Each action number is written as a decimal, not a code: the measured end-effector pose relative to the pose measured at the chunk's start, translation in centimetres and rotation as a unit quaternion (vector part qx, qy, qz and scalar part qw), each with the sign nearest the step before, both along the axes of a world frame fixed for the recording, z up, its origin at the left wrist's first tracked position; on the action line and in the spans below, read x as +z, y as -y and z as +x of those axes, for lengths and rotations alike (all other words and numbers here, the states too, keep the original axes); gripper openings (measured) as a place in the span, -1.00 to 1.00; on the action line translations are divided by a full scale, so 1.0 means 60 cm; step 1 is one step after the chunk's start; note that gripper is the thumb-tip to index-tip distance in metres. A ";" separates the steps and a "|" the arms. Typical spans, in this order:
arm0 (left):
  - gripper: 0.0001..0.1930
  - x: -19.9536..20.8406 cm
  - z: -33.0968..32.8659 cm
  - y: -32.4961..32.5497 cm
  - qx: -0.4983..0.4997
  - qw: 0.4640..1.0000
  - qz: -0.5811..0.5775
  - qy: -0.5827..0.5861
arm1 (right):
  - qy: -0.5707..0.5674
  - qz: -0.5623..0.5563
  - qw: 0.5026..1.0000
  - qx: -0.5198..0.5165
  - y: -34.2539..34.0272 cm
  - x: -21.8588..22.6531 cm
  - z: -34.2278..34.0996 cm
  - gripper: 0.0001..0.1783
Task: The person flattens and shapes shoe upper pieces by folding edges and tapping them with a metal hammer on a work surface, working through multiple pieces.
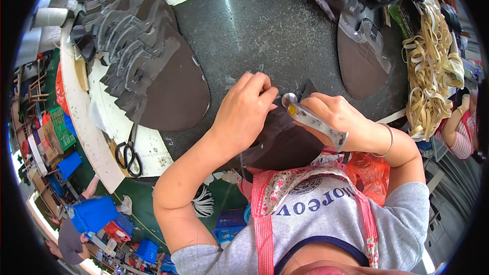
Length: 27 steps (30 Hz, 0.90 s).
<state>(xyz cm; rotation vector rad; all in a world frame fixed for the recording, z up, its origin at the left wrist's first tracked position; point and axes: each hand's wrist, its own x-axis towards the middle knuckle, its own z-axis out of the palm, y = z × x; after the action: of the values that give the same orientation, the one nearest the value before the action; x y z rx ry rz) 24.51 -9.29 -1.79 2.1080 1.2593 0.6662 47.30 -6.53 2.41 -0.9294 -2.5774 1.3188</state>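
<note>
While your left hand (246, 111) seemingly pinches a dark-brown curved flat piece (290, 147), your right hand (342, 116) curls its fingers round a silvery metal tool (320, 125); probably edge work, next needing steadiness.

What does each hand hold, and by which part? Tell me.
Right hand: a hammer-like metal tool; the gripped part is hidden. Left hand: at the upper edge of the dark piece; whether it pinches it cannot be told.
</note>
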 end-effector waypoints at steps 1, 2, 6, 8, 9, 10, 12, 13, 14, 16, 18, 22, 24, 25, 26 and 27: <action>-0.73 -0.004 -0.002 0.001 -0.003 1.000 -0.006 0.003 | 0.020 -0.010 1.000 0.009 -0.001 -0.002 0.001 -0.53; -0.75 -0.008 -0.004 0.003 -0.005 1.000 -0.004 0.013 | 0.023 -0.017 1.000 0.007 -0.002 -0.004 0.002 -0.53; -0.77 -0.015 -0.012 -0.003 -0.006 0.998 -0.031 0.058 | 0.013 -0.011 1.000 0.012 -0.006 -0.011 0.005 -0.52; -0.76 -0.019 -0.015 -0.006 -0.016 0.998 -0.016 0.060 | 0.014 -0.011 1.000 0.012 -0.008 -0.010 0.005 -0.52; -0.76 -0.020 -0.017 -0.006 -0.023 0.998 0.004 0.058 | 0.011 -0.023 1.000 -0.003 -0.009 -0.008 0.002 -0.55; -0.76 -0.021 -0.018 -0.007 -0.024 0.998 0.000 0.060 | 0.009 -0.035 0.999 -0.017 -0.010 -0.007 0.000 -0.57; -0.77 -0.023 -0.021 -0.005 -0.050 0.997 0.044 0.040 | 0.003 -0.024 1.000 -0.017 -0.013 -0.005 -0.006 -0.61; -0.77 -0.024 -0.021 -0.004 -0.050 0.997 0.041 0.041 | -0.005 -0.010 1.000 -0.016 -0.014 -0.004 -0.009 -0.65; -0.76 -0.025 -0.021 -0.001 -0.058 0.996 0.059 0.028 | -0.004 -0.012 1.000 -0.016 -0.016 -0.004 -0.010 -0.65; -0.76 -0.023 -0.020 0.003 -0.066 0.995 0.075 0.017 | -0.021 -0.015 0.999 -0.020 -0.018 -0.003 -0.011 -0.71; -0.75 -0.019 -0.018 0.005 -0.085 0.990 0.109 -0.025 | -0.022 -0.008 0.999 -0.027 -0.017 -0.006 -0.012 -0.67; -0.70 -0.025 -0.014 0.006 -0.081 0.989 0.120 -0.026 | 0.031 0.004 0.999 -0.006 -0.013 -0.018 -0.012 -0.55; -0.66 -0.030 -0.019 0.006 -0.017 0.998 0.051 0.031 | 0.040 0.001 0.999 -0.004 -0.014 -0.016 -0.012 -0.52; -0.66 -0.032 -0.022 0.007 -0.015 0.998 0.050 0.030 | 0.047 -0.003 0.999 -0.002 -0.014 -0.016 -0.013 -0.49; -0.66 -0.036 -0.026 0.009 0.000 0.997 0.056 0.044 | 0.046 -0.004 0.999 0.001 -0.014 -0.019 -0.015 -0.49; -0.65 -0.039 -0.027 0.010 0.013 0.996 0.063 0.061 | 0.028 0.016 0.999 -0.011 -0.014 -0.020 -0.016 -0.58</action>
<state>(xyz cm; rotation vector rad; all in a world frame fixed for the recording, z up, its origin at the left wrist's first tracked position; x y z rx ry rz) 22.92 -9.90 -4.11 2.1198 1.2069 0.8922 46.35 -5.71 1.23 -0.9998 -2.6141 1.2613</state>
